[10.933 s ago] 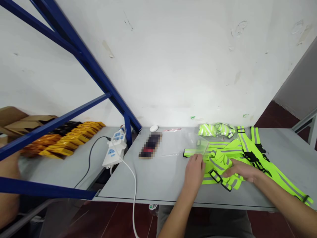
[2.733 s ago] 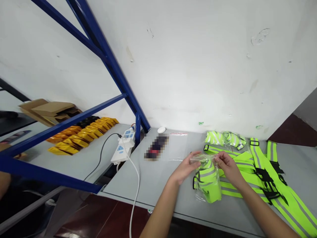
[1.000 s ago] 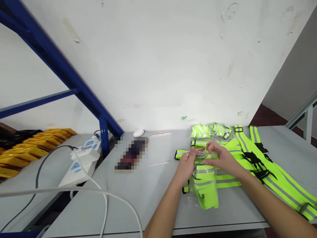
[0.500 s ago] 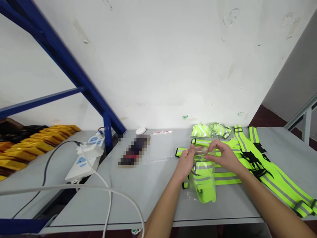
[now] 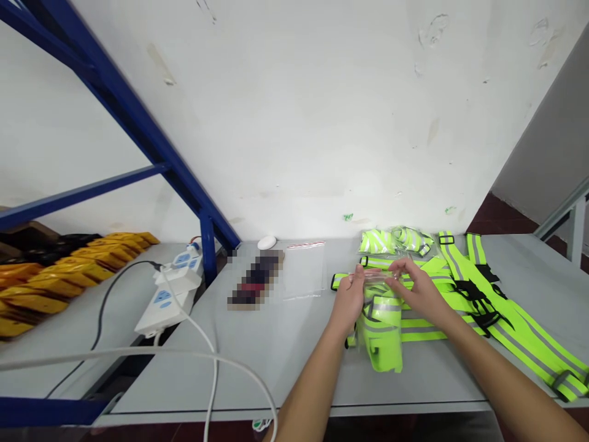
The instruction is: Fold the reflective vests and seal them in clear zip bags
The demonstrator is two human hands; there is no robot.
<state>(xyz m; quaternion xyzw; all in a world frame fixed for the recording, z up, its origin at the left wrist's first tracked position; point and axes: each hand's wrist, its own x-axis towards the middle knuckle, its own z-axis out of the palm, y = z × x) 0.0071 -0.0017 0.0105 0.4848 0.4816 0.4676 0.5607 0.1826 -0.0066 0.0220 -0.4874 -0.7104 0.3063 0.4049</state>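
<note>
A clear zip-lock bag [image 5: 380, 334] holds a folded neon-yellow reflective strap with grey stripes. My left hand [image 5: 350, 301] pinches the left end of the bag's top edge. At the right end of that edge, my right hand [image 5: 416, 288] grips the plastic between thumb and fingers. Beneath and to the right lie loose reflective straps [image 5: 515, 322] with black buckles. Two bagged straps [image 5: 393, 241] rest behind my hands, near the wall. To the left, a flat clear bag [image 5: 304, 270] with a red line along its top lies on the grey table [image 5: 276, 368].
A blurred-out dark object [image 5: 255, 279] and a white oval object [image 5: 267, 243] lie on the table's left part. White power strips [image 5: 170, 294] and a white cable [image 5: 214, 368] are further left. Yellow packages [image 5: 59, 279] line the far left, behind a blue metal frame [image 5: 209, 245].
The view has shifted slightly left, so everything sits a little further right. My right hand stays at the bag's right top corner, its fingers close along the edge.
</note>
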